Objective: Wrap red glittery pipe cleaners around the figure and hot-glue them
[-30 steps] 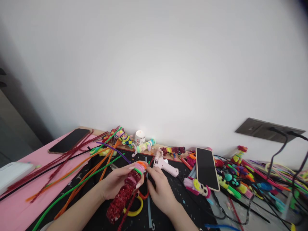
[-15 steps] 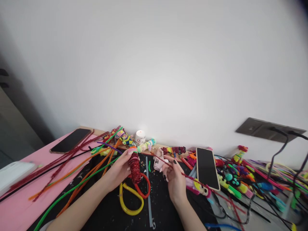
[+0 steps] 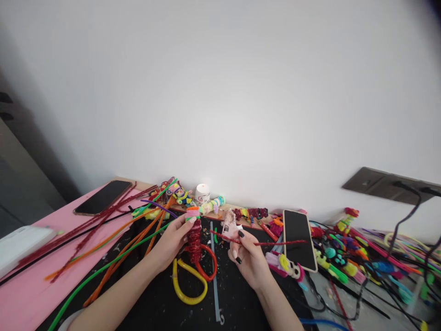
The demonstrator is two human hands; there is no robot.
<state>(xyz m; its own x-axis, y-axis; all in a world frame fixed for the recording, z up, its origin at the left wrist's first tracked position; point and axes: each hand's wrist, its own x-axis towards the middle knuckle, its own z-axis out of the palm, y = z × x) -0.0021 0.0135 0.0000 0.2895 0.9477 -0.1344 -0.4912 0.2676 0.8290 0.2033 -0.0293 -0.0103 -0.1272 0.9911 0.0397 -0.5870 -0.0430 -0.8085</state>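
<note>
The wound piece is seen as a thick, dark red column, its fuzzy strands wrapped in close turns with a glittery sheen. It is topped by narrower bands in orange, pink and green. A thin, dark red stem of similar fuzzy look is stretched out almost straight.

With the glue gun taken as landmark, the wound piece is held to its left, nearly upright, gripped near the top by the left hand. The stem is pinched between thumb and fingers of the right hand, just in front of the glue gun, and is extended past it on both sides. The two hands are held apart. Left of the glue gun and nearer, a red loop and a yellow loop are seen below the wound piece.
</note>
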